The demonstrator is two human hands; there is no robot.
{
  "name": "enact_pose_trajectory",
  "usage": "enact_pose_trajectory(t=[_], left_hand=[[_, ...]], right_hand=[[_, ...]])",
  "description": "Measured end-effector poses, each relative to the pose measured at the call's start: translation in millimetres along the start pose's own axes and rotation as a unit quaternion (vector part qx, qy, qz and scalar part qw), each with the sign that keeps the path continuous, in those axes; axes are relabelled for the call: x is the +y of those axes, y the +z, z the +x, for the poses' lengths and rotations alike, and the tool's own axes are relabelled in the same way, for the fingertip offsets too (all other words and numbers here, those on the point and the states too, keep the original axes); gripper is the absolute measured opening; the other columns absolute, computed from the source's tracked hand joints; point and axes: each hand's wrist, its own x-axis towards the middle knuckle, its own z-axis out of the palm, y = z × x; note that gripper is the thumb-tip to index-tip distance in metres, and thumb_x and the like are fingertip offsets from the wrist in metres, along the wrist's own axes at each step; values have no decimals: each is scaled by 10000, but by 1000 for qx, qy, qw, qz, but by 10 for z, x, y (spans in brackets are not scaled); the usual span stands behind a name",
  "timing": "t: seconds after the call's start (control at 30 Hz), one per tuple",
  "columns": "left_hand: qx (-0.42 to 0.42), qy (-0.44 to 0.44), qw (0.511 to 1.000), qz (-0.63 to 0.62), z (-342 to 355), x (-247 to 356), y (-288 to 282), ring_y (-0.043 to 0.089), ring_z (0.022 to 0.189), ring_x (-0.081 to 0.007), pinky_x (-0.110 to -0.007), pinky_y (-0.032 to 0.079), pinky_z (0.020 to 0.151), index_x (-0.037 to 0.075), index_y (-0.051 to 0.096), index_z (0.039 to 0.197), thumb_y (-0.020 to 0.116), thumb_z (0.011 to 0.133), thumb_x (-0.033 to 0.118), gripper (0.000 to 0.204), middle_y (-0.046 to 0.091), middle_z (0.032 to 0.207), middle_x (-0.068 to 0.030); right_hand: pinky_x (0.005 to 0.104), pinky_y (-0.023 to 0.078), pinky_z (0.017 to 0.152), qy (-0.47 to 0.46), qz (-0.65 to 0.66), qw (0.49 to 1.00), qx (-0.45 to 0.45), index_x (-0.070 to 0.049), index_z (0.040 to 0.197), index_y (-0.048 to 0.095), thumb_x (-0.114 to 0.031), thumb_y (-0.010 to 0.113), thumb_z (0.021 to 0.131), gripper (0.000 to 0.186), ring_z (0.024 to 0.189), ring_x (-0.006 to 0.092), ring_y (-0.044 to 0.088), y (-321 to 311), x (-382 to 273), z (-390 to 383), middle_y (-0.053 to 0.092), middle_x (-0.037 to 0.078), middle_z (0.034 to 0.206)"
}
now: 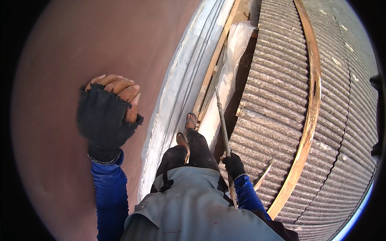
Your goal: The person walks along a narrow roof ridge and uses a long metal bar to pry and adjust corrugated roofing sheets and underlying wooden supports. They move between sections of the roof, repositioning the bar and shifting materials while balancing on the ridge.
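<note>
My left hand (110, 114), in a black fingerless glove with frayed edges, is raised at the reddish-brown wall and holds nothing. Its bare fingers look slightly bent and lie close to the wall; whether the palm touches is hidden. Low on the right, my right hand (233, 164), also in a dark glove, is closed round a long thin wooden stick (222, 120). The stick slants up and away past my feet, and its lower end runs beside my body.
The reddish-brown wall (60, 132) fills the left. I stand in sandals by a whitish ledge (177, 84) and wooden boards (211, 70). Beside them lie plastic sheeting (235, 52) and a dark gap (243, 76). Corrugated roofing (277, 96) on the right bears a long plank (313, 88) and a splinter (263, 175).
</note>
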Motion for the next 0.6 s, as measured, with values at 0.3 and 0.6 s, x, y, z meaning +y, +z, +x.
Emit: enact_pose_trajectory(t=[0.3,0.6], left_hand=[[-58,-10,994,91,-57,-16,37,638,976,-259,-494,463,939,124,663,901,629,722,133,183,663,965,-36],[-123,39,990,51,-180,-142,-128,559,1143,-290,-500,417,1004,129,590,1154,549,849,172,310,607,1154,-72]], right_hand=[[409,472,670,-14,-48,999,-21,-6,974,658,-318,680,790,363,708,280,643,-122,-161,490,657,154,769],[395,467,676,-16,-97,994,-42,-20,968,623,-273,684,820,299,733,270,621,-8,-172,523,642,136,784]])
